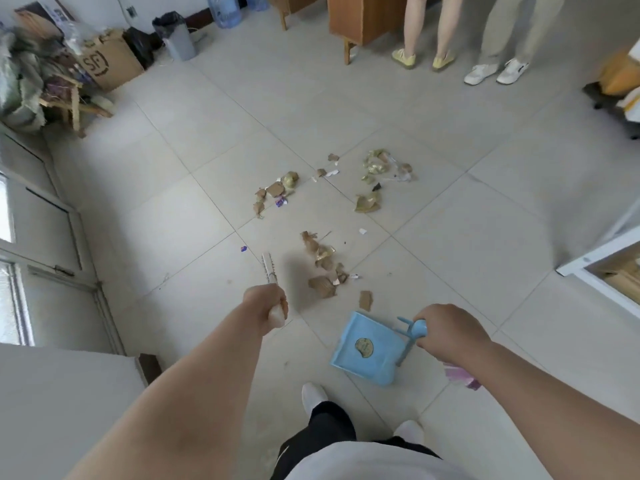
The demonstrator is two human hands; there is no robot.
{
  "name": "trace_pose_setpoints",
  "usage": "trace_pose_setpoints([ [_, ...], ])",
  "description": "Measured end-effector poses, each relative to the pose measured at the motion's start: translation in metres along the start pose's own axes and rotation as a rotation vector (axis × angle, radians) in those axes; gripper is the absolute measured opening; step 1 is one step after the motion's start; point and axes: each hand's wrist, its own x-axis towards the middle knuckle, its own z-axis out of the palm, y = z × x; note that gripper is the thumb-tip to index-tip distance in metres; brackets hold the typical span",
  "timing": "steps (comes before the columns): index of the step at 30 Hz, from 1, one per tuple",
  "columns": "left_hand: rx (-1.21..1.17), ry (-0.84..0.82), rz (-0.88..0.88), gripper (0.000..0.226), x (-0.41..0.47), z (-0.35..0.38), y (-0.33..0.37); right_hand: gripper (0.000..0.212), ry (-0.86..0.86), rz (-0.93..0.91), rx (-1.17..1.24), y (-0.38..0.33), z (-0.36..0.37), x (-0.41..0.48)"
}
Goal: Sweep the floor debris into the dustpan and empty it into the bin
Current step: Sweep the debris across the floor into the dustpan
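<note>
Left hand grip closed round white broom handle, shaft running forward toward floor. Right hand grip closed round blue dustpan handle; light-blue dustpan just below, round sticker on pan, text unreadable. Cardboard and wrapper debris on tiled floor just ahead of pan, more scattered farther out. Grey bin with black liner far left, well apart. Cardboard box beside it marked "SF". Two bystanders' legs beyond debris.

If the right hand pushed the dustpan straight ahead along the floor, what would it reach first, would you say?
Probably the small cardboard scrap just past the dustpan lip, then the nearest debris pile. The right hand grips the handle; exact heading is hard to judge.
</note>
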Motion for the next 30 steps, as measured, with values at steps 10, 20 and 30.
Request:
trace_pose_setpoints([
  [10, -0.022, -0.078, -0.101, 0.019, -0.021, 0.078, -0.022, 0.009, 0.043, 0.179, 0.126, 0.064, 0.012, -0.024],
  [20, 0.269, -0.256, 0.039, 0.014, -0.029, 0.121, 0.005, 0.005, 0.113, 0.329, 0.216, 0.08, 0.03, -0.036],
  [30, 0.642, -0.488, -0.063, 0.012, -0.058, 0.114, 0.012, 0.01, 0.171, 0.359, 0.183, 0.094, 0.023, -0.051],
])
